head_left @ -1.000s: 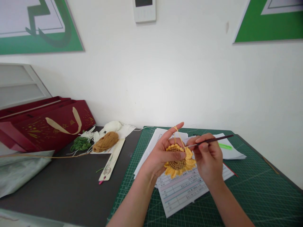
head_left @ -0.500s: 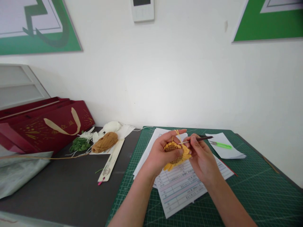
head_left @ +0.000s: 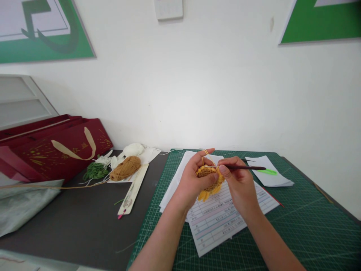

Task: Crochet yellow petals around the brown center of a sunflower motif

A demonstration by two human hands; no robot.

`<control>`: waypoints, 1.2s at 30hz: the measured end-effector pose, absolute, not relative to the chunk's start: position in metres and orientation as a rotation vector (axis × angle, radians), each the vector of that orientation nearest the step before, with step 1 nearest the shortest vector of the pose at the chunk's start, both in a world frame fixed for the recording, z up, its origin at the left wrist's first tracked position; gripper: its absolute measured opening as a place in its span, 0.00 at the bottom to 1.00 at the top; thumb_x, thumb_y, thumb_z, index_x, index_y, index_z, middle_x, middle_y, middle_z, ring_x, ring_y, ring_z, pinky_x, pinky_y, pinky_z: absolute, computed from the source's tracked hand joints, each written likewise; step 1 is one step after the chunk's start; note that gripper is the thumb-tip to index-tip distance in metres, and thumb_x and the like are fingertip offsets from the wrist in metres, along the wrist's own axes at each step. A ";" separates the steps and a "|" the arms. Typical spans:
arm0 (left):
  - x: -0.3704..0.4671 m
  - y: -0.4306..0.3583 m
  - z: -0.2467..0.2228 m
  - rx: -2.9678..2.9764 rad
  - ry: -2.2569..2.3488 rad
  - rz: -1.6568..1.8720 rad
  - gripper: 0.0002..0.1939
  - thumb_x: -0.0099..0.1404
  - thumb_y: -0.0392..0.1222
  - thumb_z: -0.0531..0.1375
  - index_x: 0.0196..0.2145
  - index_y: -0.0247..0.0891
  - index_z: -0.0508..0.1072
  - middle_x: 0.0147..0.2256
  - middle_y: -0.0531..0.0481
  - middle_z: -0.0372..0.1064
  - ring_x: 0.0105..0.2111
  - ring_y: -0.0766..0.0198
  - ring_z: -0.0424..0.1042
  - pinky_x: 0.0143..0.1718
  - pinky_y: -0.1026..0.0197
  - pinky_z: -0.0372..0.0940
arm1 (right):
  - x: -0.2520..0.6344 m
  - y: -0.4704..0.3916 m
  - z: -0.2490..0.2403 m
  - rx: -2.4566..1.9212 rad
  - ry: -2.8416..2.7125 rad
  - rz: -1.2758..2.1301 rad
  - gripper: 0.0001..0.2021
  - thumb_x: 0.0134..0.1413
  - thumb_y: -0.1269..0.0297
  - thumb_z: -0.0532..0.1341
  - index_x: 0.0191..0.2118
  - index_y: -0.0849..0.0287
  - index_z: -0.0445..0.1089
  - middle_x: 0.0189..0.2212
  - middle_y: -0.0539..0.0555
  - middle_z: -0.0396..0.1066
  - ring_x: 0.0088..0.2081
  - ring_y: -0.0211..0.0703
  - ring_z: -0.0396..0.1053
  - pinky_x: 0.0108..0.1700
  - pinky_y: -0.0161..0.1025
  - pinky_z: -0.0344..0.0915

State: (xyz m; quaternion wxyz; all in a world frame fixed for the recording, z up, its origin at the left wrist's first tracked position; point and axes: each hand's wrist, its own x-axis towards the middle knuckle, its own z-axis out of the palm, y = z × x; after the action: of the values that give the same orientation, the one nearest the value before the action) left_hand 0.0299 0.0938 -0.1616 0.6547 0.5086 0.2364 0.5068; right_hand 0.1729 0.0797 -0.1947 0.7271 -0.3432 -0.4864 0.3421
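My left hand [head_left: 194, 180] pinches a round crochet piece [head_left: 207, 172] with a brown centre and a yellow petalled edge. Yellow yarn [head_left: 205, 152] loops over its raised index finger. In my right hand [head_left: 239, 184] is a crochet hook with a dark handle [head_left: 254, 168], lying nearly level. The hook's thin metal end reaches the top edge of the piece. My fingers partly cover the piece, and the two hands are close together above printed sheets [head_left: 214, 229].
A green cutting mat [head_left: 307, 218] lies under the papers. At right, a bright green cutter [head_left: 267, 171] rests on white paper [head_left: 282, 181]. Leftward are brown yarn [head_left: 125, 168], green yarn [head_left: 96, 171], a ruler [head_left: 135, 190] and a red bag [head_left: 64, 150].
The hook has turned more level, its tip now at the piece's top edge, with its handle reaching further right. My left index finger has shifted slightly left and up. The view has tilted slightly.
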 end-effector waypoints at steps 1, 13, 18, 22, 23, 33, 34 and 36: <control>0.030 0.094 -0.162 1.138 0.534 1.147 0.33 0.50 0.32 0.75 0.54 0.44 0.78 0.37 0.54 0.68 0.32 0.66 0.69 0.35 0.62 0.63 | 0.173 0.080 -0.195 -0.761 -1.069 0.761 0.06 0.55 0.60 0.72 0.35 0.53 0.77 0.32 0.50 0.74 0.35 0.40 0.72 0.39 0.37 0.70; 0.029 0.097 -0.162 0.967 0.522 1.047 0.30 0.49 0.31 0.73 0.52 0.37 0.79 0.33 0.48 0.76 0.31 0.60 0.75 0.38 0.57 0.66 | 0.173 0.086 -0.207 -0.665 -0.945 0.941 0.11 0.55 0.52 0.71 0.35 0.50 0.73 0.31 0.48 0.74 0.31 0.39 0.71 0.34 0.38 0.71; 0.027 0.099 -0.162 0.953 0.529 1.023 0.31 0.48 0.31 0.74 0.52 0.37 0.79 0.33 0.48 0.78 0.31 0.59 0.76 0.38 0.57 0.66 | 0.175 0.084 -0.202 -0.668 -1.003 0.956 0.09 0.58 0.54 0.70 0.35 0.52 0.76 0.35 0.51 0.75 0.37 0.41 0.73 0.39 0.39 0.73; 0.026 0.100 -0.163 0.958 0.524 1.028 0.32 0.48 0.31 0.74 0.53 0.38 0.78 0.32 0.49 0.77 0.31 0.60 0.76 0.36 0.58 0.65 | 0.175 0.083 -0.198 -0.699 -1.052 0.903 0.08 0.60 0.55 0.68 0.34 0.52 0.75 0.36 0.52 0.76 0.38 0.43 0.74 0.41 0.41 0.73; 0.026 0.100 -0.163 0.959 0.521 1.034 0.33 0.48 0.30 0.74 0.54 0.38 0.78 0.32 0.50 0.76 0.30 0.61 0.75 0.36 0.58 0.65 | 0.174 0.083 -0.198 -0.711 -1.059 0.877 0.08 0.60 0.55 0.68 0.34 0.52 0.74 0.35 0.52 0.77 0.37 0.43 0.74 0.41 0.41 0.73; 0.039 0.091 -0.164 0.863 0.455 1.061 0.35 0.49 0.30 0.74 0.56 0.40 0.77 0.33 0.52 0.76 0.32 0.65 0.74 0.40 0.61 0.66 | 0.177 0.074 -0.205 -0.805 -1.078 0.365 0.05 0.52 0.65 0.73 0.33 0.46 0.80 0.37 0.53 0.78 0.43 0.53 0.74 0.53 0.57 0.70; 0.040 0.091 -0.164 0.836 0.450 1.042 0.32 0.49 0.30 0.74 0.53 0.38 0.78 0.34 0.51 0.76 0.33 0.64 0.74 0.41 0.60 0.67 | 0.177 0.074 -0.205 -0.796 -1.075 0.354 0.05 0.52 0.65 0.73 0.33 0.46 0.80 0.37 0.53 0.78 0.43 0.53 0.74 0.53 0.57 0.70; 0.040 0.092 -0.164 0.799 0.443 1.004 0.28 0.48 0.31 0.74 0.49 0.35 0.80 0.35 0.47 0.78 0.34 0.61 0.76 0.43 0.57 0.68 | 0.175 0.077 -0.203 -0.758 -1.061 0.382 0.04 0.54 0.64 0.72 0.34 0.46 0.79 0.38 0.53 0.78 0.43 0.51 0.74 0.52 0.55 0.71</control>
State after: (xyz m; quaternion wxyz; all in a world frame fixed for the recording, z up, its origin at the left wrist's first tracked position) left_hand 0.0403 0.0922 -0.1639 0.7783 0.3697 0.2048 0.4643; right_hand 0.1747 0.0768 -0.2030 0.7781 -0.3505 -0.4905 0.1765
